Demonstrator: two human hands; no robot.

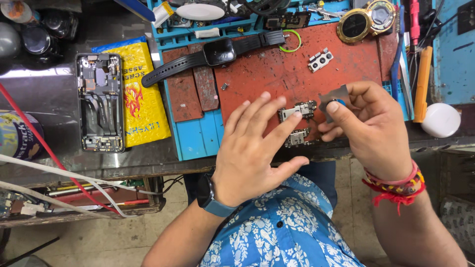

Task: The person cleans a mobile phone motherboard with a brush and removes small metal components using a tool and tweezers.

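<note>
My left hand [255, 151] lies flat with its fingers spread, the fingertips pressing a small circuit board [299, 109] on the red mat [277, 69]. A second small board [297, 138] lies just below it, near my thumb. My right hand [368, 123] pinches a thin grey metal piece with a blue tip [333, 103] between thumb and forefinger, right beside the upper board.
A black smartwatch [220, 52] lies across the mat. An opened phone frame [100, 101] rests at the left beside a yellow packet [141, 94]. A camera bracket [320, 60], a green ring [292, 40], a white round case [440, 120], an orange tool [422, 84] and a parts tray [222, 20] surround the mat.
</note>
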